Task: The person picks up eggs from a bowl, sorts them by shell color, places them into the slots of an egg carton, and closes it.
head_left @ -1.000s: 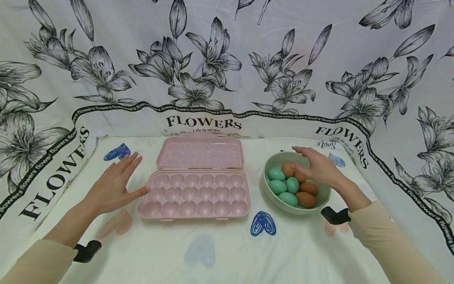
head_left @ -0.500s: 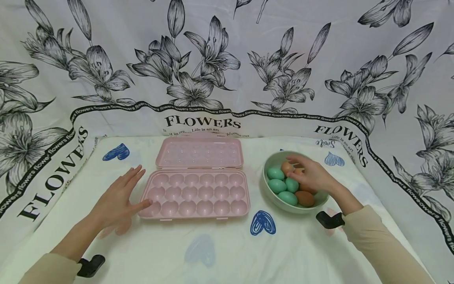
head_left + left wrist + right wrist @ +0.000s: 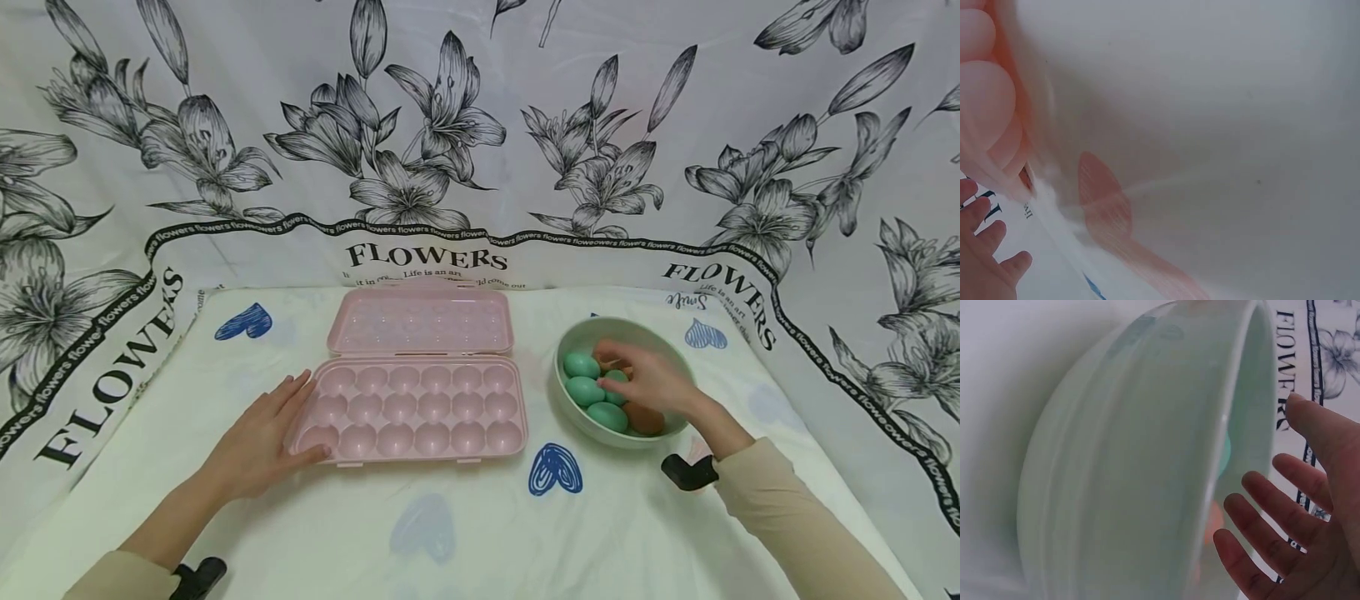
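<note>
My left hand point(image 3: 258, 437) lies at the left end of a pink egg box point(image 3: 412, 457), fingers straight and thumb by its front left corner; contact is unclear. The hinged lid point(image 3: 420, 321) is folded back, and the cups are bare. My right hand point(image 3: 652, 379) reaches down into a pale green bowl point(image 3: 622, 440) of eggs, over the brown ones. In the right wrist view its fingers point(image 3: 1266, 512) are spread and loosely bent above the bowl rim. Several green eggs point(image 3: 585, 391) show left of the hand; one brown egg point(image 3: 645, 419) shows below it, others mostly covered.
A white cloth with printed hearts point(image 3: 555, 469) covers the table. Behind it hangs a flower-printed curtain point(image 3: 420, 167). The bowl stands to the right of the egg box, with a gap between them.
My right hand has come down and to the left into the bowl, its fingers bending over the brown eggs. My left hand has moved toward me and right, up to the egg box's left end.
</note>
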Motion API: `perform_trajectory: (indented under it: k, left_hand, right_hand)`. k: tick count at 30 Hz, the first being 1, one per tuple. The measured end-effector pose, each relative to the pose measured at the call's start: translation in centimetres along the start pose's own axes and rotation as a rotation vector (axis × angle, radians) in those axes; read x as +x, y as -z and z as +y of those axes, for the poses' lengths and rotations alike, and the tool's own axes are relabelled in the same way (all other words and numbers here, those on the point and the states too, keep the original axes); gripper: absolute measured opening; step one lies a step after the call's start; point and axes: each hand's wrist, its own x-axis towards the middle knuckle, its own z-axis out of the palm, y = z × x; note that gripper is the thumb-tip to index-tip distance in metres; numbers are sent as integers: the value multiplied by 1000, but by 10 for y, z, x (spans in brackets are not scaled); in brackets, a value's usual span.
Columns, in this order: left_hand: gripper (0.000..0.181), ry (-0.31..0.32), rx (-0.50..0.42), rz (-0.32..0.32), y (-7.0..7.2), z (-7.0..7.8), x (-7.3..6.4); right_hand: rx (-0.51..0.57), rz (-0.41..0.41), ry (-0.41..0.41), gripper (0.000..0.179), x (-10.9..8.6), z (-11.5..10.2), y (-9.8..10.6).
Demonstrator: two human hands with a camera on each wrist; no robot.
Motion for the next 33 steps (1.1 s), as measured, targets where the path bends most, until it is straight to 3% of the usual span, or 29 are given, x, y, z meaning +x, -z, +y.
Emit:
perform_trajectory:
  k: [5, 20, 33]
  left_hand:
    - [94, -10, 26, 34, 0, 2, -3]
    - [95, 17, 57, 34, -4, 1, -14]
    - [98, -14, 46, 116, -13, 3, -15]
  right_hand:
    - [-40, -19, 0, 42, -1, 2, -4]
    - [-122, -20, 47, 41, 1, 1, -8]
    - [-133, -54, 40, 41, 3, 2, -15]
